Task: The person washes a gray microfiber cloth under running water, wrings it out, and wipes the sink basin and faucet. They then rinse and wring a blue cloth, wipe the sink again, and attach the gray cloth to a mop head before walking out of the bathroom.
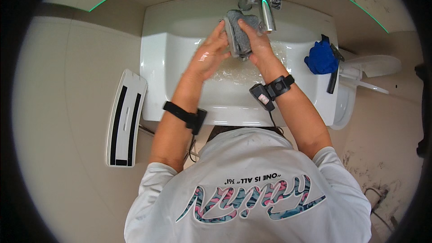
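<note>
A grey plush cloth [240, 37], folded into a pad with a pale edge, is held over the white washbasin [153, 71] just below the faucet spout [268, 20]. My right hand [260, 42] grips it from the right, thumb laid across its top. On the opposite side is my left hand [209, 54], wet and slightly blurred, its fingers apart and their tips close against the cloth's left edge. Whether those tips touch the cloth is hard to tell. Rippling, slightly murky water [236, 72] lies in the bowl beneath both hands.
On the basin's right ledge rests a bunched blue cloth or glove [322, 57] beside a black-handled tool [332, 81]. A toilet [346, 108] stands farther right. Left of the basin is a white panel with black strips [126, 121]. The mirror's glowing edge [364, 10] curves above.
</note>
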